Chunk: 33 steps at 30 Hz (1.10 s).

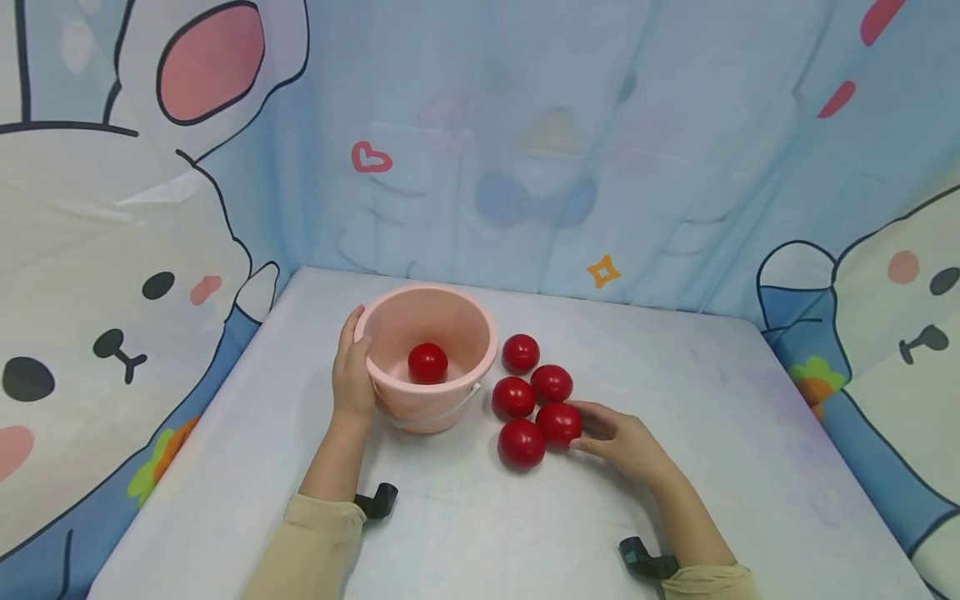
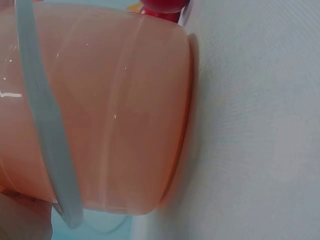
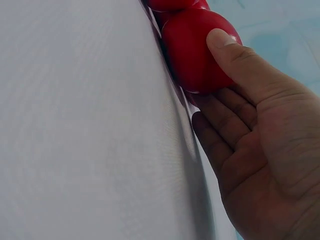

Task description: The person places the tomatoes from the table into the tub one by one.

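Observation:
A pink bucket (image 1: 431, 408) stands upright on the table, with one red ball (image 1: 427, 363) inside. My left hand (image 1: 352, 371) holds it by its left side, near the rim. In the left wrist view the bucket's wall (image 2: 115, 110) and pale handle (image 2: 47, 120) fill much of the picture, with part of the left hand (image 2: 22, 217) at the lower corner. On the bucket's right, several red balls lie grouped together. My right hand (image 1: 626, 442) grips the nearest one on its side, a red ball (image 1: 558, 425); the right wrist view shows the thumb (image 3: 240, 57) pressed on that ball (image 3: 192, 55).
Other red balls, such as the front one (image 1: 521, 444) and the back one (image 1: 521, 354), lie close against or near the gripped ball. A white cloth covers the table (image 1: 465, 533). Behind it hangs a light blue printed curtain (image 1: 675, 167), with cartoon figures at both sides.

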Motion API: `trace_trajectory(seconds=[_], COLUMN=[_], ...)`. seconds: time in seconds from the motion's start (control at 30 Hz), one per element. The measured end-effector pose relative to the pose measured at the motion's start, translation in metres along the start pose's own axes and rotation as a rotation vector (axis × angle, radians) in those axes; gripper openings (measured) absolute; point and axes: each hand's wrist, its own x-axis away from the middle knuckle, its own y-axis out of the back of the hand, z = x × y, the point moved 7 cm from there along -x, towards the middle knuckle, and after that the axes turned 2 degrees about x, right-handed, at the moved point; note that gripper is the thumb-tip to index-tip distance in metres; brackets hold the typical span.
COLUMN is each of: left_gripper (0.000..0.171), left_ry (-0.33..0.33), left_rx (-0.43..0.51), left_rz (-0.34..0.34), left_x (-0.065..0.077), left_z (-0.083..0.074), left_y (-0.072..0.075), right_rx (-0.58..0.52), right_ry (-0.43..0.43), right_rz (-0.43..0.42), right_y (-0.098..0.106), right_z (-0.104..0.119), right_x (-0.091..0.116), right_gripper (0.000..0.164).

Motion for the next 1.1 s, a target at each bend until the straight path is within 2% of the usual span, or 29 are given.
trace_trajectory(seconds=[0.27, 0.5, 0.77, 0.97, 1.1], left_gripper=[0.048, 0.048, 0.049, 0.049, 0.049], left_ry=[-0.016, -0.01, -0.008, -0.008, -0.011], left_rx=[-0.01, -0.006, -0.016, -0.024, -0.021], left_rz=[0.002, 0.01, 0.005, 0.001, -0.009], left_x=[-0.001, -0.001, -0.001, -0.001, -0.002], left_z=[0.0, 0.002, 0.003, 0.003, 0.003], left_y=[-0.001, -0.001, -0.001, -0.001, -0.001], right_rx=[-0.038, -0.137, -0.245, -0.251, -0.237], right_ry=[-0.022, -0.047, -0.062, -0.063, -0.014], right_rz=[-0.011, -0.002, -0.012, -0.035, -0.047], right_y=[0.003, 0.006, 0.012, 0.026, 0.04], right_z=[0.0, -0.004, -0.006, 0.002, 0.016], right_x=[0.002, 0.003, 0.005, 0.004, -0.002], right_gripper=[0.069, 0.071, 0.064, 0.065, 0.063])
